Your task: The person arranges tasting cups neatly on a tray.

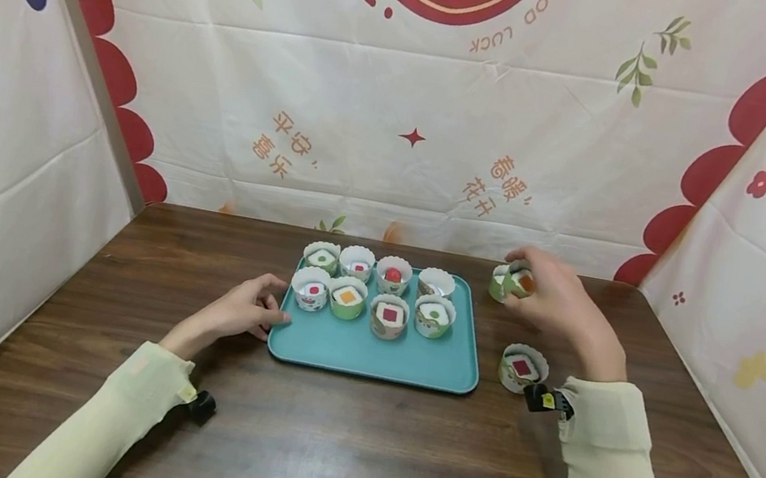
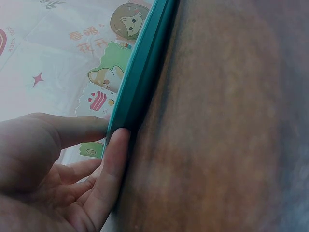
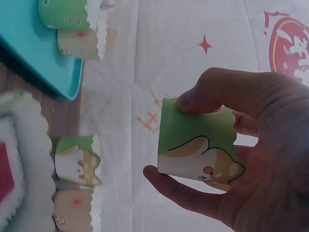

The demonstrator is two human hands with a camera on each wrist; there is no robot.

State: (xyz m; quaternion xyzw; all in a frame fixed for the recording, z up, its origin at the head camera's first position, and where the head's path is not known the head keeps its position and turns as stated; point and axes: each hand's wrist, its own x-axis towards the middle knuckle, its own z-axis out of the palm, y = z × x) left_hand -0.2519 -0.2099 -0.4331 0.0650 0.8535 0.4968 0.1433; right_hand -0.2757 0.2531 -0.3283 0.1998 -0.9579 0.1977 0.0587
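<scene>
My right hand (image 1: 555,302) holds a green paper baking cup (image 3: 193,145) with a cartoon dog on its side, thumb on one side and fingers on the other. In the head view an orange patch shows inside that cup, and another green-sided cup (image 1: 498,282) stands right beside it. My left hand (image 1: 243,304) grips the left rim of a teal tray (image 1: 371,355), thumb over the edge and fingers against its outer side. On the tray stand several filled paper cups in two rows, among them one with a red ball (image 1: 393,275) and one with an orange square (image 1: 346,296).
A cup with a dark red square (image 1: 523,368) stands on the wooden table (image 1: 347,453), right of the tray and near my right wrist. A printed white cloth (image 1: 408,91) hangs behind the table, with more cloth along both sides.
</scene>
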